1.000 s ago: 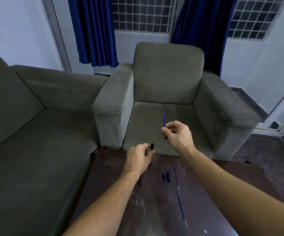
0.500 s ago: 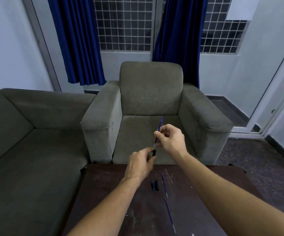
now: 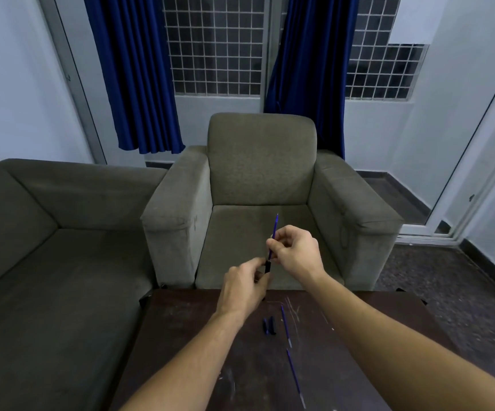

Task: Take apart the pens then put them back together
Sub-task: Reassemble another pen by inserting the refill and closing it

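Observation:
My right hand (image 3: 295,252) pinches a thin blue refill (image 3: 275,227) that points up and slightly right. Its lower end meets the top of a black pen barrel (image 3: 267,266), which my left hand (image 3: 244,287) grips from below; most of the barrel is hidden by the fingers. On the dark wooden table (image 3: 186,336) lie two small black pen pieces (image 3: 269,325) side by side. Right of them rest two loose blue refills, one nearer the far edge (image 3: 286,326) and one closer to me (image 3: 294,373).
A grey armchair (image 3: 261,179) stands just beyond the table's far edge. A grey sofa (image 3: 47,247) runs along the left. Blue curtains (image 3: 133,72) hang over grilled windows behind. A white door frame (image 3: 477,161) is at the right.
My hands have come together: the refill in my right hand dropped toward the barrel in my left, and its lower end now sits at the barrel's opening. The camera tilted up.

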